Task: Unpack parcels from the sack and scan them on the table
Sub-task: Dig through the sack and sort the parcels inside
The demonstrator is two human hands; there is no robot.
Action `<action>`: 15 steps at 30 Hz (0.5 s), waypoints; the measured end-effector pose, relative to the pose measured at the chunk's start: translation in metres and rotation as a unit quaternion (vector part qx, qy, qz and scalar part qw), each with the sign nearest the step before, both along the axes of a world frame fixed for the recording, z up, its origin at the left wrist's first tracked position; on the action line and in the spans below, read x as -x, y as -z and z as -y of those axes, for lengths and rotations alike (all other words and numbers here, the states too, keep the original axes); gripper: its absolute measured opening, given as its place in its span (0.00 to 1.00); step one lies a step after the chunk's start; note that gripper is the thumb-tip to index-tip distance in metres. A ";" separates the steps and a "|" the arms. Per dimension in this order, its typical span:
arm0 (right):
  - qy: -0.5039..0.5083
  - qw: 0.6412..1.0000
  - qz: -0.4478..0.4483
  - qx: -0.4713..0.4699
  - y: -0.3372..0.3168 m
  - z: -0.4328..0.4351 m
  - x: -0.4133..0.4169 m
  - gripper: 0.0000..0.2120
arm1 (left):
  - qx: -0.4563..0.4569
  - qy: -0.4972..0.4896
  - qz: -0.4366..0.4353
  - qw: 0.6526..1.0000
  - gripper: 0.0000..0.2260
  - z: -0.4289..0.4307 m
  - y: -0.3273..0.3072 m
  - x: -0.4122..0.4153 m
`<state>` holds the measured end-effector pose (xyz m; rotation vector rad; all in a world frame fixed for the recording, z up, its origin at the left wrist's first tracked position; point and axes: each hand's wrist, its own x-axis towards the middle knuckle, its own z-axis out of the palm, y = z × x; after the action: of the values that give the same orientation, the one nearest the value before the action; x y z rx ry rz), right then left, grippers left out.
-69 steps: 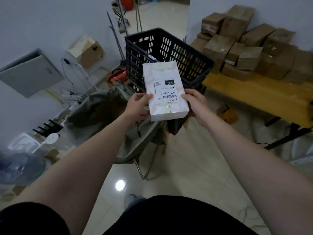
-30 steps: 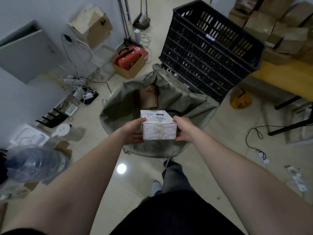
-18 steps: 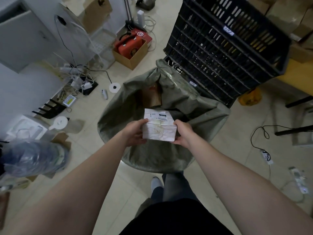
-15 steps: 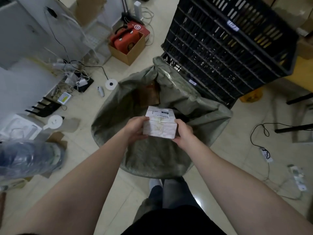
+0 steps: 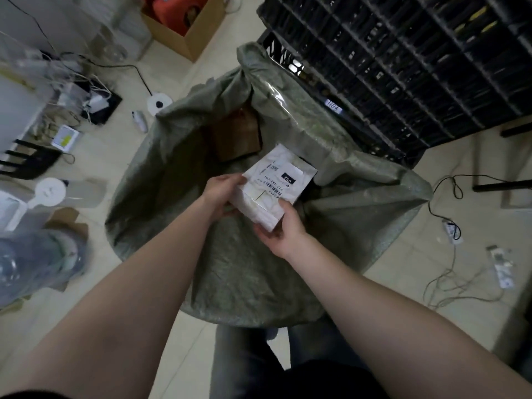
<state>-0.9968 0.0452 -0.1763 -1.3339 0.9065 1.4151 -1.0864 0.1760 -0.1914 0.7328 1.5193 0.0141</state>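
The white parcel [image 5: 276, 182] was held in the air over the open mouth of the grey-green sack [image 5: 236, 277], near the centre of the view, touching nothing but the 2 hands. The left hand [image 5: 223, 194] gripped its near corner from the 9 o'clock side, fingers curled round the edge. The right hand [image 5: 283, 228] cupped the near end from 5 o'clock, fingers curled underneath and thumb on the end face.

The task looked to be in its early or middle part. This 1 parcel was clear of the sack but probably not yet scanned: no scanner and no worktop surface showed, so it would have to be carried there first. At least 1 brown parcel [image 5: 237, 136] lay deeper in the sack at 12 o'clock from the hands, so more unpacking was left. How many more sat below it could not be told.

The parcel's long axis ran roughly from 8 o'clock, at the hands, to 2 o'clock, where the far end hung over the sack's dark interior. Its broad face carrying the shipping label [image 5: 283, 180] was turned up toward the camera, barcode nearer the hands, so it seemed ready for scanning without flipping.

A black slatted crate [image 5: 403, 67] stood just beyond the sack at 1 o'clock.
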 end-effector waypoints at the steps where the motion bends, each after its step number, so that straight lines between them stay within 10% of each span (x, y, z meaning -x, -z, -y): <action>1: -0.004 1.000 -0.003 0.008 0.001 0.000 0.003 0.14 | 0.008 0.002 -0.016 1.000 0.09 0.000 0.002 0.003; 15: 0.111 0.989 -0.016 0.094 0.007 -0.006 0.038 0.16 | 0.202 0.316 -0.031 0.926 0.21 -0.055 0.006 0.001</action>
<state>-1.0352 0.0514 -0.1829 -1.3042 1.1951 1.2060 -1.0870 0.2313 -0.1970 0.8578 1.2262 -0.7925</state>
